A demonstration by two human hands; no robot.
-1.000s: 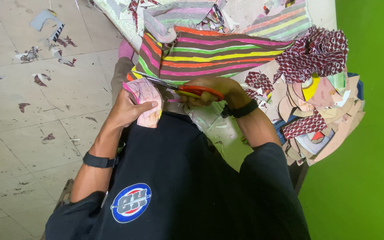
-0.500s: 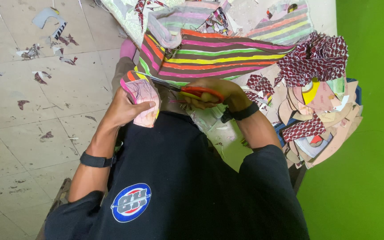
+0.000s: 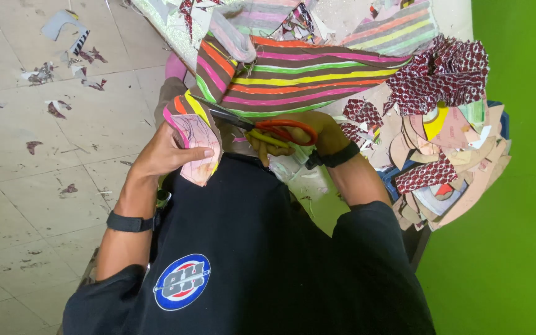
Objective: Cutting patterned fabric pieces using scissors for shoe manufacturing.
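Cutting risk: striped fabric [image 3: 305,77], draped off the table [image 3: 454,18], can be dragged askew
Left hand [image 3: 162,155]: fingers pinched on the marked piece [image 3: 196,139], close to the blades
Right hand [image 3: 308,130]: fingers closed through orange-handled scissors [image 3: 262,127]; a slip is possible

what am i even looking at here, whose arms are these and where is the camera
The camera sits on a person's head and looks straight down, so you see their black shirt and both arms. No machine is involved. The left hand holds a pinkish cut piece of the striped fabric. The right hand works orange-handled scissors, blades pointing toward that piece. On the table lie the striped cloth, red patterned fabric and a pile of cut shapes. Scraps litter the tiled floor.
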